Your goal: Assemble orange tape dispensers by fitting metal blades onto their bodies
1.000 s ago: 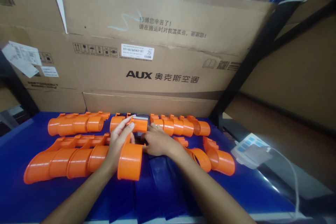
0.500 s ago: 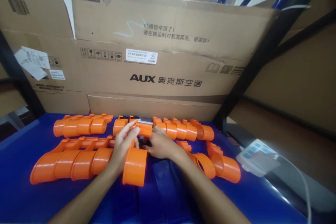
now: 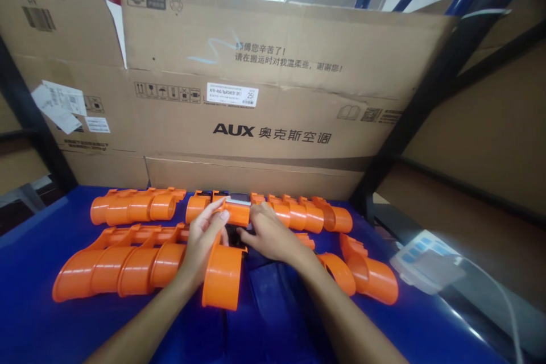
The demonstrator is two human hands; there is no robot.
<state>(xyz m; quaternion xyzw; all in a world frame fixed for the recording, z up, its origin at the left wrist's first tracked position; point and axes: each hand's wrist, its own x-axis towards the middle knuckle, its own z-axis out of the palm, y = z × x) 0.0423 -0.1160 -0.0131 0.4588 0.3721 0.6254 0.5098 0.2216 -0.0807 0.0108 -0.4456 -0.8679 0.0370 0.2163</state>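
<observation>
Two hands frame the held orange part [image 3: 222,278]: our left hand [image 3: 201,236] is clamped on it from the left, thumb foremost, while our right hand [image 3: 273,233] sits just to its right and a little farther away. The part's long axis runs away from us, its broad ring hanging at the near end below our left fingers and its stem rising toward them, so our left hand is the nearer one. At our left thumb we see another orange piece [image 3: 238,215]; whether it joins the held part, we cannot tell. Our right fingers curl beside something dark [image 3: 233,234] between the hands; we cannot tell if they grip it.

Counting the orange parts on the blue surface [image 3: 32,307], we make out four in the far left group [image 3: 143,209], four in the near left group [image 3: 136,270], about five in the far right group [image 3: 297,217], partly behind our right hand, and two in the near right pair [image 3: 375,278]. One pale box [image 3: 424,261] with one cable [image 3: 505,296] is at the right edge. One upright cardboard panel [image 3: 273,151] stands behind.
</observation>
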